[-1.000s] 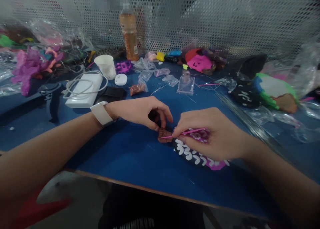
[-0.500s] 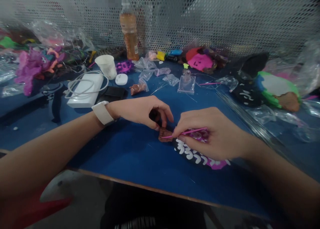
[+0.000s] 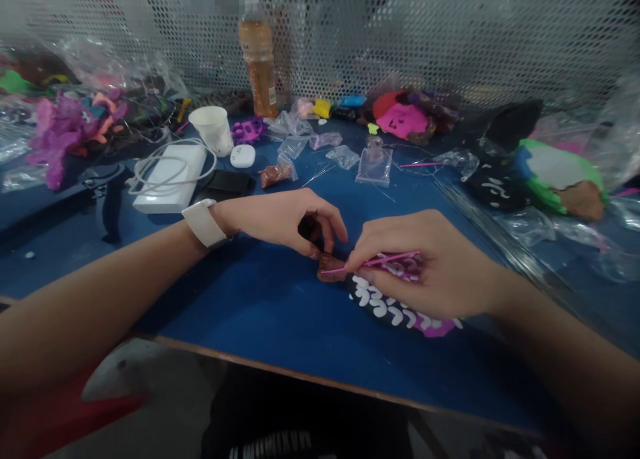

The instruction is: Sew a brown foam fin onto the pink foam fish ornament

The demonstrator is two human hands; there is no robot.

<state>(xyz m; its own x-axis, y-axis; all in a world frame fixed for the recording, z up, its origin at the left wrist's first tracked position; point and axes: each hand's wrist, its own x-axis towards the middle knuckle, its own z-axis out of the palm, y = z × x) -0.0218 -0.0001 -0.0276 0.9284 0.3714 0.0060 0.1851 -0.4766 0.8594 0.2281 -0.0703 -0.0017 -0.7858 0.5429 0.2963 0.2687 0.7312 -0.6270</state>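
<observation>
My left hand [image 3: 295, 220] is curled at the edge of a small brown clay piece [image 3: 331, 267], its thumb and fingertips on it. Fine lines mark the surface of that piece. Between thumb and forefinger, my right hand [image 3: 425, 265] grips a thin pink modelling tool [image 3: 390, 259], and the tool's tip lies against the brown clay. Under my right hand rests a black and purple clay figure [image 3: 383, 310] with white curled pieces on it, partly hidden by the hand. The brown clay meets the left end of this figure; whether they are joined I cannot tell.
A bottle [image 3: 259, 69], a paper cup [image 3: 213, 131] and a white box with a cable [image 3: 173, 179] stand behind my left arm. Clear bags [image 3: 375, 165] lie across the back. Thin wires [image 3: 480, 219] and a green-edged clay piece [image 3: 563, 175] are at right.
The pink tool's tip has shifted slightly on the brown clay, and its back end sits a little farther right. Both hands otherwise keep their places.
</observation>
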